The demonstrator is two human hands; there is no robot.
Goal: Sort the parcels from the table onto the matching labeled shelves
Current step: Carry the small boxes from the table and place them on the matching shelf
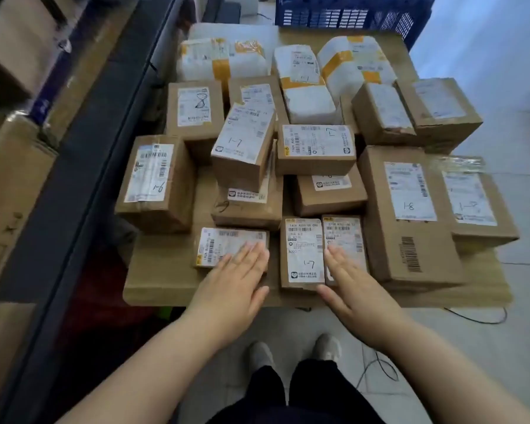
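Note:
Several cardboard parcels with white labels crowd the table [153, 283]. At the front edge a small flat parcel marked 1-7 [302, 252] lies between my two hands. My left hand [233, 283] is flat with straight fingers over a low parcel [218, 243] to its left. My right hand [349, 283] is flat too, its fingertips over a narrow parcel [346, 234] on the right. Neither hand grips anything. Other parcels carry handwritten marks: 9-1 [155, 182], 1-7 [242, 142], 1-7 [315, 145], 1-8 [410, 209].
White padded bags with yellow tape [224, 59] lie at the back of the table. A blue crate [352, 13] stands behind it. Dark shelving with cardboard boxes [13, 166] runs along the left. My feet and a cable [471, 319] are on the tiled floor below.

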